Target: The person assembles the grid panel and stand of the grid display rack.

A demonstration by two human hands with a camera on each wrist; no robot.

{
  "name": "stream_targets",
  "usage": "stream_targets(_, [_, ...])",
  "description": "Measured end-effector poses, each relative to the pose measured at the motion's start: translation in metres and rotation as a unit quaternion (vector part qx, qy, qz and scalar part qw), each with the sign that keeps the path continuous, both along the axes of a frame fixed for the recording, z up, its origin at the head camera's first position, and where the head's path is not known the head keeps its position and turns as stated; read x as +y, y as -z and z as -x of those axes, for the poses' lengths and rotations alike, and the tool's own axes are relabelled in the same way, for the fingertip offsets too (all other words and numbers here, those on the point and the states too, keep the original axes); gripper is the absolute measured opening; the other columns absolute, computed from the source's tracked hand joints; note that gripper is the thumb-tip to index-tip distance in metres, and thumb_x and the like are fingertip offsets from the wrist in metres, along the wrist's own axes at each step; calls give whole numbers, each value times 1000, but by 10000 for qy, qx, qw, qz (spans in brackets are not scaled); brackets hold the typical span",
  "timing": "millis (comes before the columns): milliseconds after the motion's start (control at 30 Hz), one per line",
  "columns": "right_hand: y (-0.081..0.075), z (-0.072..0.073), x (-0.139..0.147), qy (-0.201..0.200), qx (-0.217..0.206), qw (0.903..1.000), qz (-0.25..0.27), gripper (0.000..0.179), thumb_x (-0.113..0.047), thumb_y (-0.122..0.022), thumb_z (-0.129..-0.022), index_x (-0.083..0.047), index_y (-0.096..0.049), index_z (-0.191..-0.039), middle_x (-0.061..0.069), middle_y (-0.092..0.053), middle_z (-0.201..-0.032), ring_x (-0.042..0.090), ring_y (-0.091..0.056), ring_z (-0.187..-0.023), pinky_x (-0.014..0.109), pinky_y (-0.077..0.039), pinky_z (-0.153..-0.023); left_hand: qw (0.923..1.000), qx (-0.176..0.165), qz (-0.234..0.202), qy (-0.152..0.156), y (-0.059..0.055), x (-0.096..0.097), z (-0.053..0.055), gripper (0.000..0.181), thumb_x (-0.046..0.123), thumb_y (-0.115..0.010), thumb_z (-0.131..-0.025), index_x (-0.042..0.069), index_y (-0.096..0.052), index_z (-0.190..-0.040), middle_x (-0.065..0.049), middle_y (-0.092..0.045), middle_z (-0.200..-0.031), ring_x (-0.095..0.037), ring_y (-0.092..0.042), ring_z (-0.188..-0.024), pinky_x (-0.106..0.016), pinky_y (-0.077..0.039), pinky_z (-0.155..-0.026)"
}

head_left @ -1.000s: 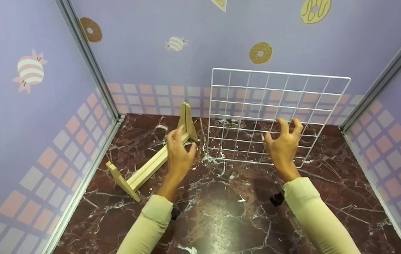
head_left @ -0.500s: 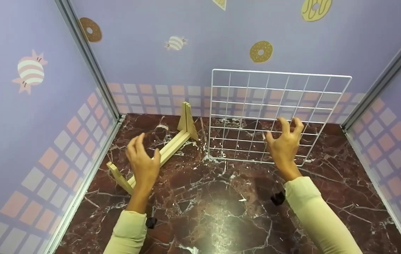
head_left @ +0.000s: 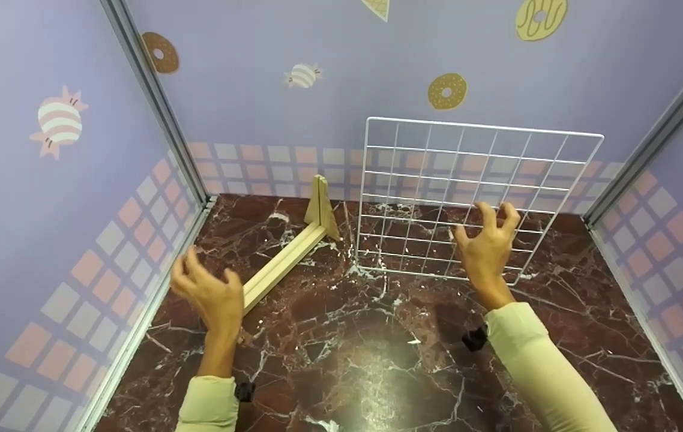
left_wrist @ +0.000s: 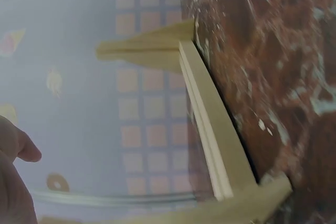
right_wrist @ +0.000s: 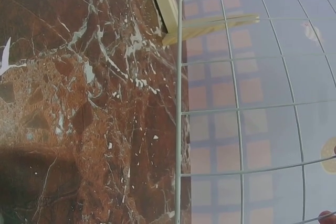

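My right hand (head_left: pixel 488 249), fingers bent at the wires, holds a white wire grid panel (head_left: pixel 485 126) that stands upright on its lower edge. In the right wrist view, fingertips (right_wrist: pixel 328 217) show right at a wire of the panel. My left hand (head_left: pixel 212 294) holds nothing, its fingers loosely bent. It is over the near end of a wooden stand (head_left: pixel 284 263), hiding that end in the head view. The left wrist view shows the stand's grooved bar (left_wrist: pixel 218 114) between two tapered uprights, with the thumb (left_wrist: pixel 29 150) apart from the wood.
Both things stand on a dark red marbled surface (head_left: pixel 347 372) with small white flakes scattered on it. Lilac walls enclose it at the left, the back (head_left: pixel 227 72) and the right. Grey metal strips run along the wall corners.
My left hand has moved left and toward me, from the stand's middle to its near end. My right hand and the grid panel keep their place.
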State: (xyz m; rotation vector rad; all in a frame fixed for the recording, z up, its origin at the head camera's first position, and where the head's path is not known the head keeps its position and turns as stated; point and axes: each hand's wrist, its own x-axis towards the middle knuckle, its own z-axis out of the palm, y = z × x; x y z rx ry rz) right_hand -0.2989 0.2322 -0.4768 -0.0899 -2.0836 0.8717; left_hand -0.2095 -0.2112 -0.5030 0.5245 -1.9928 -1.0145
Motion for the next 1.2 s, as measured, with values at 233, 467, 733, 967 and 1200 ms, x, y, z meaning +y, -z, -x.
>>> stream_targets(233, [3,0,0,28,93,10000,-13,53,-10,-84,-75,-12,-64,-123,23,-42,-139,40,-54,-113,57,-55,-87,9975,-239,-660,64,11,-17,-7,80,-4,-63,-82,-1,-32,-155,-31,-34,-148,-44,-36,-140,-50,-30,-124])
stream_targets(467, [6,-1,2,32,87,10000,1,53,-9,-84,-74,-12,-63,-123,24,-41,-139,41,-54,-112,57,-56,-86,9946,-461,-929,-5,18,-24,-14,79,-5,-61,-81,1,-32,-155,-31,-36,-149,-46,-40,-138,-52,-33,-123])
stream_targets(733, [10,0,4,1,106,9999,-76,53,-11,-84,-74,-12,-64,-123,25,-42,-139,43,-54,-112,59,-53,-89,9926,-360,-1160,-70,31,-26,-22,65,-8,-58,-84,-4,-39,-146,-33,-39,-138,-47,-47,-126,-55,-47,-111])
stream_targets(967, [8,-1,5,-14,66,10000,-44,51,-13,-83,-75,-12,-64,-122,23,-42,-138,42,-53,-111,59,-53,-89,9946,-194,-1013,-141,34,-27,-20,59,-8,-58,-83,-7,-43,-141,-35,-44,-133,-48,-49,-123,-56,-46,-112])
stream_targets(1200, [10,-1,7,-2,82,10000,20,51,-9,-83,-75,-12,-64,-122,25,-42,-139,41,-53,-111,59,-54,-86,9955,-154,-932,-93,35,-25,-15,59,-8,-57,-83,-5,-44,-140,-36,-44,-132,-50,-51,-122,-56,-47,-111])
